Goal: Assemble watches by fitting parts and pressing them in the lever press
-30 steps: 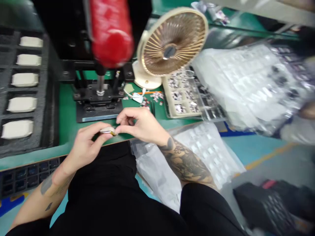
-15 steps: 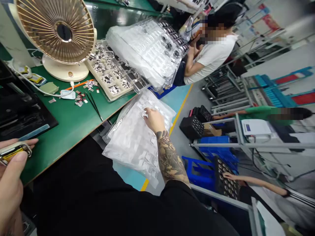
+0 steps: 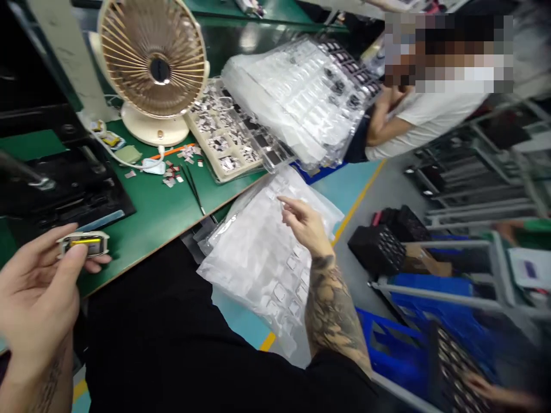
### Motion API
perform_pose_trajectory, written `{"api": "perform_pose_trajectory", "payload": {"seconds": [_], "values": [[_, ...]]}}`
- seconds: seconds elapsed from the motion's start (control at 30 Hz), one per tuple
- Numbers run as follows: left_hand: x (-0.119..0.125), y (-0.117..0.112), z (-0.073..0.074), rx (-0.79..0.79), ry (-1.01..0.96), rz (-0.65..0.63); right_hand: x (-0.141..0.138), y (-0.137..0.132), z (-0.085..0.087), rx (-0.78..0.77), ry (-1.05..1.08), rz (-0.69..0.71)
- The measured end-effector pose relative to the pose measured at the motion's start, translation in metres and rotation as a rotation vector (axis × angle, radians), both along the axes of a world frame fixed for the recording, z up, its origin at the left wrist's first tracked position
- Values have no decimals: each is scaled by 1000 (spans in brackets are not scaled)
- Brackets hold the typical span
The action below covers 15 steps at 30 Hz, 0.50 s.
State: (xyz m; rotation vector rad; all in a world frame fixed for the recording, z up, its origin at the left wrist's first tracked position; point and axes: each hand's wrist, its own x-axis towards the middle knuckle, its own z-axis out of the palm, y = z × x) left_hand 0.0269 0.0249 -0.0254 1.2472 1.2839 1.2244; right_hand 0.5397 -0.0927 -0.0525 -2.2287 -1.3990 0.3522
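My left hand (image 3: 47, 284) is closed on an opened smartwatch case (image 3: 95, 245) with a pale rim and a yellow part inside, held near the bench edge with the thumb across it. My right hand (image 3: 305, 225) is over a plastic-wrapped tray (image 3: 249, 252) of small square clear parts. Its index finger points out and the thumb is apart from it. I see nothing between these fingers. Whether the fingertip touches the tray cannot be made out.
On the green bench (image 3: 159, 209) stand a fan (image 3: 159, 71) and a compartment tray (image 3: 224, 175) of small pieces. Black tweezers (image 3: 193, 189) lie nearby. A stack of clear trays (image 3: 293, 97) overhangs the bench beside a co-worker (image 3: 396, 123). Blue crates (image 3: 430, 292) stand to the right.
The view has swung left, so the scene sits further right. My left hand with the watch case shows more fully. The right index finger is now straightened over the tray.
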Motion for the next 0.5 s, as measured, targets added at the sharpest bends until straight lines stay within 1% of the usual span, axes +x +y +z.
{"api": "perform_pose_trajectory", "payload": {"seconds": [0.07, 0.13, 0.2, 0.3, 0.33, 0.4, 0.47, 0.5], "values": [[10, 1, 11, 20, -38, 49, -21, 10, 10, 129, 156, 146], [15, 3, 15, 1, -85, 15, -51, 33, 19, 341, 335, 331], [16, 5, 14, -6, -120, 8, -91, 65, 30, 524, 462, 532], [16, 8, 10, -7, -187, 10, -167, 119, 48, 665, 564, 831], [16, 9, 9, -3, -217, 5, -193, 135, 52, 697, 582, 906], [16, 9, 7, 13, -291, -17, -240, 159, 58, 755, 559, 1005], [15, 9, 5, 45, -370, -50, -277, 173, 57, 809, 474, 1051], [15, 9, 4, 61, -403, -66, -290, 177, 54, 824, 435, 1061]]}}
